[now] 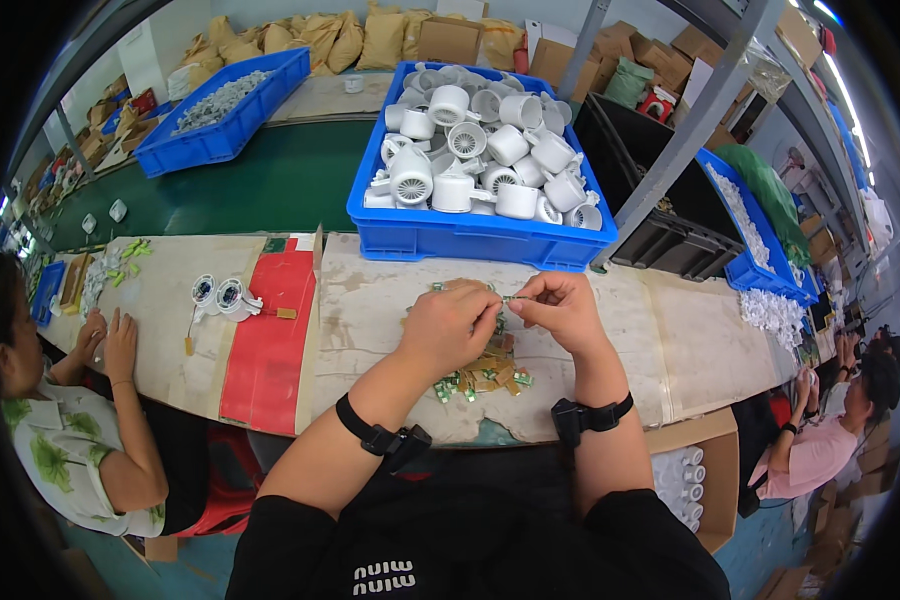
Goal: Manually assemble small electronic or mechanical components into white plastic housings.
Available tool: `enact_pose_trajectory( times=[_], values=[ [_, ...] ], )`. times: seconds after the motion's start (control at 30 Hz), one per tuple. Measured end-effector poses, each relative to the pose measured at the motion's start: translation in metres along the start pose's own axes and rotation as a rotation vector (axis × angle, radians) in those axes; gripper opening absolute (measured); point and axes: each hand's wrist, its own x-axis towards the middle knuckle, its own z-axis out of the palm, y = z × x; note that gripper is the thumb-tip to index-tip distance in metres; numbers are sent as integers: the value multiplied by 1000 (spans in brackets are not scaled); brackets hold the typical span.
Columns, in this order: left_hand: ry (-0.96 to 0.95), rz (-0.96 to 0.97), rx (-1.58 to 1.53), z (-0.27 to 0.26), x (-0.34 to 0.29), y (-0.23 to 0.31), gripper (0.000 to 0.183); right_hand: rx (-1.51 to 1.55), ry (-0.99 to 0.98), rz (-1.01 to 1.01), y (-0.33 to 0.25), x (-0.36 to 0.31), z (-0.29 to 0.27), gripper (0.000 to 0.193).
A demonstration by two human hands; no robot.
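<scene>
My left hand [450, 325] and my right hand [562, 312] meet above the worktable, fingertips pinched together. Between them is a small green circuit board [508, 298], gripped from both sides and mostly covered by the fingers. Below my hands lies a loose pile of small green and tan circuit boards [488, 378], partly hidden by my left hand. Just beyond my hands stands a blue crate [480, 240] heaped with white plastic cup-shaped housings [467, 140], some with vented round ends.
Two white housings with wires [235, 298] lie by a red sheet [270, 350] on the left. A metal post [685, 125] rises beside a black crate [695, 240]. A carton of white parts [725, 480] sits low right. Co-workers [90, 420] sit at both sides.
</scene>
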Motion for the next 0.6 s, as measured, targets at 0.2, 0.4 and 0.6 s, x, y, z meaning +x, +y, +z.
enact_pose_trajectory(
  times=[0.2, 0.4, 0.6],
  values=[
    [49, -71, -103, 4, -2, 0, 5, 45, -30, -3, -2, 0, 2, 12],
    [20, -254, -307, 5, 0, 3, 5, 77, -66, -13, -2, -1, -2, 12],
    [-107, -154, -177, -5, 1, -4, 9, 63, -71, -11, -2, -1, 0, 12]
  ],
)
